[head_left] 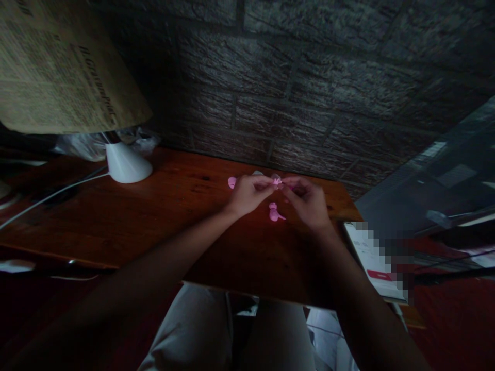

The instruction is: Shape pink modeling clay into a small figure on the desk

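Between the fingertips of my left hand [250, 195] and my right hand [309, 202] is a small pink clay piece [277, 182]. Both hands are closed in a pinch and meet over the back half of the wooden table. On the tabletop just below them lies a pink clay figure [274, 213], with a round body, a smaller top and a thin tail pointing right. A rounded pink lump [232, 182] shows beside my left hand, partly covered by it. A bit more pink by my right fingers is mostly hidden.
A lamp with a white base [129, 166] and a newsprint-patterned shade [69, 72] stands at the left, its white cord [54, 193] running over the table [162, 226]. A stone-block wall [263, 77] rises behind. A flat white box or book [373, 257] lies at the right edge.
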Tool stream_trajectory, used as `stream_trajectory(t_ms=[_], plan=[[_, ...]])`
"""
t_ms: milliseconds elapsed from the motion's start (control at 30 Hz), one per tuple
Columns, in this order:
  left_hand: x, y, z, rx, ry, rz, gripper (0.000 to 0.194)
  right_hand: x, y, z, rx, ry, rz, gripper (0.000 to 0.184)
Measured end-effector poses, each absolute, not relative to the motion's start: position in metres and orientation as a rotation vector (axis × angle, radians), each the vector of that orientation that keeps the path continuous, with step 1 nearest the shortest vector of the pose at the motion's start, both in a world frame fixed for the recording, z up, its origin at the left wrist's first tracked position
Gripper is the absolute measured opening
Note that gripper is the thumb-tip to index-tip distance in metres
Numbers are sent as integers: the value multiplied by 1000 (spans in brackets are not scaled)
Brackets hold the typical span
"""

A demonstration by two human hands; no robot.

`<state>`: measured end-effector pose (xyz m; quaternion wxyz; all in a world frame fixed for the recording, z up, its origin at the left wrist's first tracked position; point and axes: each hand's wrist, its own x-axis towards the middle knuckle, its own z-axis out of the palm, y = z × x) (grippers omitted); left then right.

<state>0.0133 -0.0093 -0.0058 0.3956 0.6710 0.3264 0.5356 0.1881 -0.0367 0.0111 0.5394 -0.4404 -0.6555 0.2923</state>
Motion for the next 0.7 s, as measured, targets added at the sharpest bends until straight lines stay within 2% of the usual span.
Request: stream_trajectory(t_ms=[700], plan=[[14,-9,-5,1643,825,1334,12,189,-36,9,-1094,-1551,687,23]])
